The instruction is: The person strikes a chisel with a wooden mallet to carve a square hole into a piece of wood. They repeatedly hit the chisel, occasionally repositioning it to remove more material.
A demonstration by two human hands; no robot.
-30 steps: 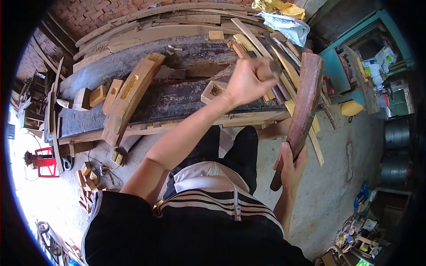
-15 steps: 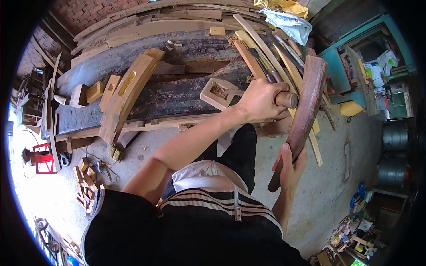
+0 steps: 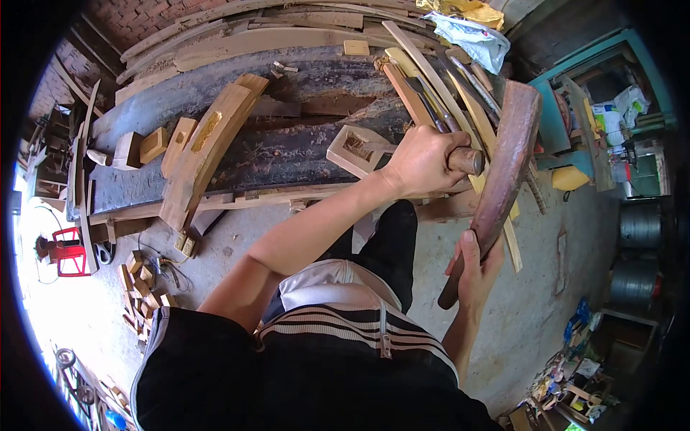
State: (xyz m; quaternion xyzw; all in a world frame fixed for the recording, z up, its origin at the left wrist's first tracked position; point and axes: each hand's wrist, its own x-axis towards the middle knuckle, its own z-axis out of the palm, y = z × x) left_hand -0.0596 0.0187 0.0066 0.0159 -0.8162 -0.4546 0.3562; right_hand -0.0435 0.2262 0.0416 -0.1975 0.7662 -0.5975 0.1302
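My left hand (image 3: 430, 161) is closed in a fist around a chisel, whose round wooden handle end (image 3: 467, 161) sticks out at the right; its blade is hidden behind my hand. In my right hand (image 3: 476, 269) is a long, dark reddish-brown wooden mallet (image 3: 504, 161), gripped by its narrow lower end. The mallet's thick part rises just right of the handle end, with a small gap visible. Left of my left fist, a pale wooden block (image 3: 353, 149) with a chip-filled rectangular pocket rests on the bench's front edge.
The dark, rough bench (image 3: 287, 154) bears a long mortised timber (image 3: 215, 136), small blocks (image 3: 128, 151) and wood chips. Chisels (image 3: 431, 104) and wood strips (image 3: 410, 54) lie behind my left hand. Offcuts (image 3: 140, 287) and a power socket (image 3: 185, 246) are on the floor at left.
The mallet's upper end has shifted slightly right, along with my right hand. My left hand keeps its grip and has barely moved.
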